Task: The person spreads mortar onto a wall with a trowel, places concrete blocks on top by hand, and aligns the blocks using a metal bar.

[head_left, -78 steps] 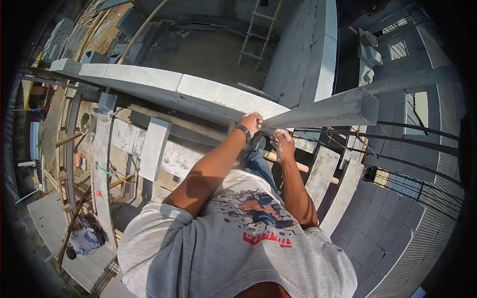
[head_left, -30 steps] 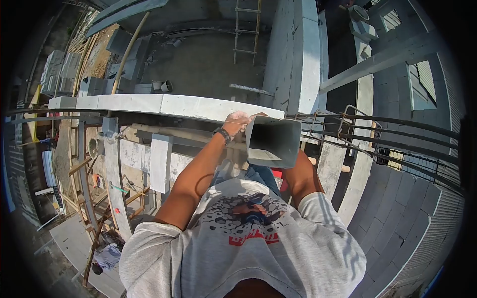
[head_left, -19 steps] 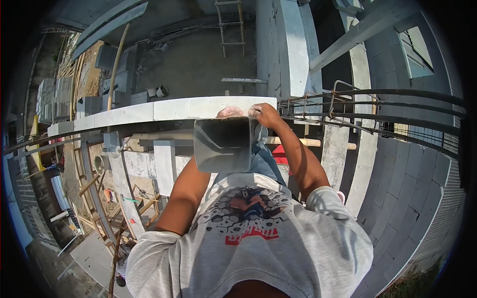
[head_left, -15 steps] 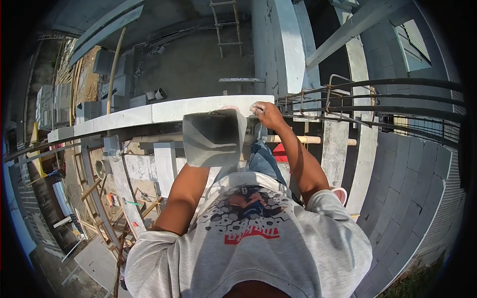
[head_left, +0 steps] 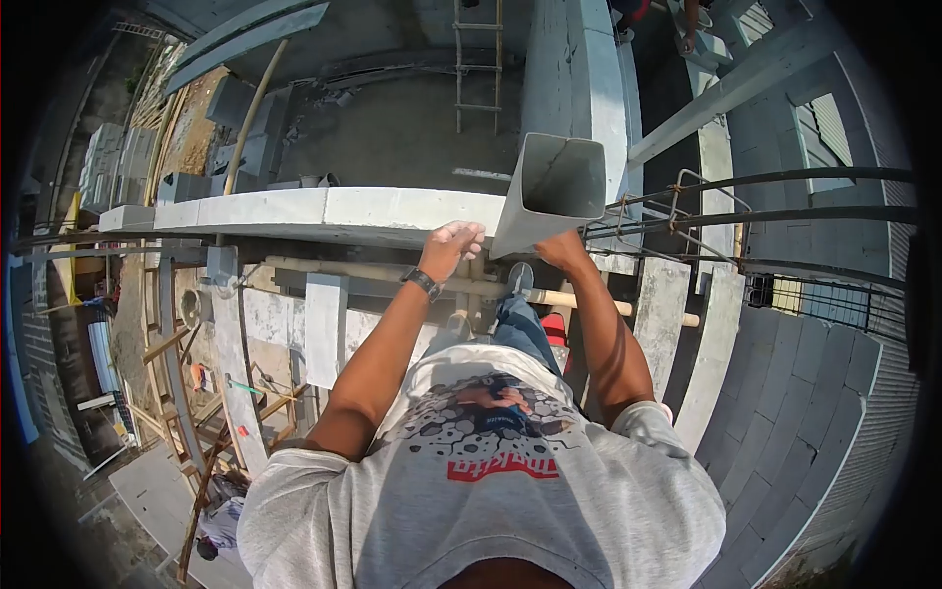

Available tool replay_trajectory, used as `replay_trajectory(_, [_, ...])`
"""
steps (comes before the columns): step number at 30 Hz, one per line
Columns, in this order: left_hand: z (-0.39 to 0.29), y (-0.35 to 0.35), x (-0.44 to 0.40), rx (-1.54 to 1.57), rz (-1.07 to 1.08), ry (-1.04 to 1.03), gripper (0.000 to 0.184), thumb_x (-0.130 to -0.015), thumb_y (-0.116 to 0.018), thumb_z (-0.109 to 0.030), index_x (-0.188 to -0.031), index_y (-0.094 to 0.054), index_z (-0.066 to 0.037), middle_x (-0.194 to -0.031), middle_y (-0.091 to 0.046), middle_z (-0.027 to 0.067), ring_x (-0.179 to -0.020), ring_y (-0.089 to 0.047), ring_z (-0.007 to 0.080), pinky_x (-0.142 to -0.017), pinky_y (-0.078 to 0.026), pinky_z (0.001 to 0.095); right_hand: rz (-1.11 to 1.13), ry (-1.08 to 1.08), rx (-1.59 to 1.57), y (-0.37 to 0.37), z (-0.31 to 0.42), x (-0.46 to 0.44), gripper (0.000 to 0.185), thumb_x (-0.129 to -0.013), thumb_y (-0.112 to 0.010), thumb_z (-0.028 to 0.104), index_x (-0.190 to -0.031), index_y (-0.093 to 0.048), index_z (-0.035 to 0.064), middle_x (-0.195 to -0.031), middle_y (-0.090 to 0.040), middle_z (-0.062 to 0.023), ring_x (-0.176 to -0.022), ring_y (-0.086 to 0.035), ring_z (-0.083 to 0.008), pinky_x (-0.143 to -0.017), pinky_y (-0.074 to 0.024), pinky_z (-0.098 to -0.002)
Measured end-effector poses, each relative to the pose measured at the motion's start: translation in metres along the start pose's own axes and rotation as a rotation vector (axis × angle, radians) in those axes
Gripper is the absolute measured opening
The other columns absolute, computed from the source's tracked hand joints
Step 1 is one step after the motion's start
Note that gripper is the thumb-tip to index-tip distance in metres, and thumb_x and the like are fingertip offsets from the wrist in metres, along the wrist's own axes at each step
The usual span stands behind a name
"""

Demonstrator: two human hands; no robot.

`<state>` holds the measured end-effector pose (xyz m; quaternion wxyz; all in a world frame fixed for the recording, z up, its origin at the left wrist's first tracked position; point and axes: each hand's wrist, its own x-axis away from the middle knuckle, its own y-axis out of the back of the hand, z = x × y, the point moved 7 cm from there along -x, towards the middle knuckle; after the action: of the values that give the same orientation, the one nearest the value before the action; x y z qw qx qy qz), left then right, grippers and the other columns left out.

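Note:
A grey, open-topped box with smooth, thin walls (head_left: 510, 218) stands over the right end of the white block wall (head_left: 392, 204). My right hand (head_left: 564, 247) is at the near lower side of this box and appears to grip it, its fingertips hidden behind the box. To the left, my left hand (head_left: 453, 247) is beside the near edge of the wall top. Its fingers are loosely bent and somewhat apart, whitened with dust, and nothing shows in them. A dark watch (head_left: 422, 284) is on that wrist.
Reinforcing bars (head_left: 765, 214) run out rightward from the wall's end. A bamboo pole (head_left: 559, 297) lies below my hands, near my shoe (head_left: 520, 279). A ladder (head_left: 478, 69) stands beyond the wall. Another person's hand (head_left: 689, 41) shows at upper right; someone else (head_left: 221, 520) is low at left.
The grey box has moved right, from in front of my left forearm to my right hand. My left hand has come into view, free of it; my right hand has left the wall's top corner.

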<state>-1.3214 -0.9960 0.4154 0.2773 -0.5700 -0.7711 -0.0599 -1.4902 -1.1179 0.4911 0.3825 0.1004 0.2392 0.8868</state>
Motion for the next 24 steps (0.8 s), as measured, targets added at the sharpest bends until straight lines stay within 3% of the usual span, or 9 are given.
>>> replay_trajectory(2, [0.0,0.002,-0.007,-0.093,-0.042,-0.03,0.029,-0.097,-0.064,-0.03,-0.107,-0.071,-0.004,-0.092,-0.07,0.0005,-0.076,-0.062,0.0069,-0.069,-0.051,0.0223,0.071,-0.038,0.057,-0.002,-0.001,0.0,0.024,-0.09,-0.058,0.017,-0.101,-0.067,-0.0015,-0.097,-0.07,-0.0177,-0.088,-0.066,-0.0285,-0.081,-0.0487,-0.038])
replay_trajectory(3, [-0.012,-0.001,-0.003,-0.175,-0.12,-0.062,0.03,-0.097,-0.065,-0.031,-0.097,-0.073,-0.003,-0.081,-0.069,-0.0002,-0.072,-0.061,0.0063,-0.065,-0.05,0.0223,0.115,-0.094,0.088,-0.003,-0.006,0.0,0.024,-0.089,-0.058,0.017,-0.102,-0.067,-0.0015,-0.098,-0.07,-0.0175,-0.088,-0.066,-0.0272,-0.08,-0.0486,-0.0382])
replay_trajectory(7, [-0.016,-0.004,-0.012,-0.319,-0.096,-0.1,0.031,-0.096,-0.066,-0.031,-0.089,-0.072,-0.001,-0.071,-0.065,-0.0002,-0.064,-0.056,0.0066,-0.059,-0.045,0.0238,-0.094,0.083,0.146,-0.01,-0.051,0.0,0.026,-0.086,-0.063,0.015,-0.103,-0.067,-0.0039,-0.098,-0.068,-0.0187,-0.094,-0.062,-0.0236,-0.086,-0.0483,-0.0379])
replay_trajectory(8, [-0.019,-0.009,-0.012,-0.348,-0.11,-0.125,0.031,-0.096,-0.067,-0.031,-0.086,-0.07,-0.002,-0.068,-0.062,-0.0016,-0.061,-0.051,0.0055,-0.055,-0.042,0.0232,-0.074,-0.02,0.034,-0.008,-0.053,-0.001,0.026,-0.09,-0.059,0.017,-0.107,-0.066,-0.0017,-0.103,-0.068,-0.0172,-0.098,-0.062,-0.026,-0.089,-0.0477,-0.0384])
replay_trajectory(9, [-0.018,-0.014,-0.015,-0.281,-0.089,-0.113,0.031,-0.096,-0.067,-0.032,-0.087,-0.071,-0.002,-0.07,-0.063,-0.0012,-0.061,-0.052,0.0055,-0.055,-0.042,0.0233,-0.045,-0.125,-0.07,-0.008,-0.054,0.0,0.026,-0.094,-0.056,0.019,-0.11,-0.066,0.0005,-0.109,-0.068,-0.0158,-0.103,-0.062,-0.0284,-0.092,-0.0471,-0.0389])
replay_trajectory(11, [-0.016,-0.021,-0.025,-0.151,-0.086,-0.114,0.032,-0.096,-0.067,-0.032,-0.09,-0.071,-0.002,-0.072,-0.064,-0.0006,-0.062,-0.053,0.0059,-0.056,-0.043,0.0234,-0.109,-0.318,-0.142,-0.013,-0.074,-0.001,0.027,-0.097,-0.057,0.024,-0.11,-0.066,0.0014,-0.108,-0.066,-0.01,-0.101,-0.06,-0.0213,-0.091,-0.047,-0.0365])
replay_trajectory(17, [-0.04,-0.043,-0.047,-0.032,-0.065,-0.233,0.035,-0.095,-0.065,-0.037,-0.094,-0.075,-0.003,-0.081,-0.07,0.0051,-0.075,-0.061,0.012,-0.072,-0.05,0.0283,-0.09,-0.294,-0.476,-0.025,-0.078,0.011,0.026,-0.096,-0.062,0.022,-0.112,-0.064,0.0023,-0.107,-0.064,-0.0074,-0.095,-0.062,-0.0186,-0.081,-0.0515,-0.0338])
replay_trajectory(21, [-0.059,-0.041,-0.028,-0.193,-0.043,-0.146,0.034,-0.094,-0.066,-0.039,-0.089,-0.077,-0.007,-0.085,-0.072,0.0077,-0.079,-0.063,0.0145,-0.076,-0.049,0.0298,-0.133,-0.246,-0.558,-0.02,-0.06,0.014,0.024,-0.095,-0.064,0.018,-0.111,-0.064,0.0011,-0.104,-0.064,-0.0074,-0.091,-0.062,-0.0165,-0.077,-0.052,-0.0312])
replay_trajectory(24, [-0.05,-0.045,-0.027,-0.172,-0.016,-0.165,0.035,-0.095,-0.067,-0.038,-0.094,-0.076,-0.003,-0.084,-0.071,0.0059,-0.078,-0.061,0.0113,-0.075,-0.049,0.0277,-0.164,-0.266,-0.557,-0.02,-0.052,0.019,0.019,-0.095,-0.064,0.015,-0.107,-0.065,0.0008,-0.101,-0.064,-0.0058,-0.088,-0.061,-0.0146,-0.075,-0.0504,-0.0289])
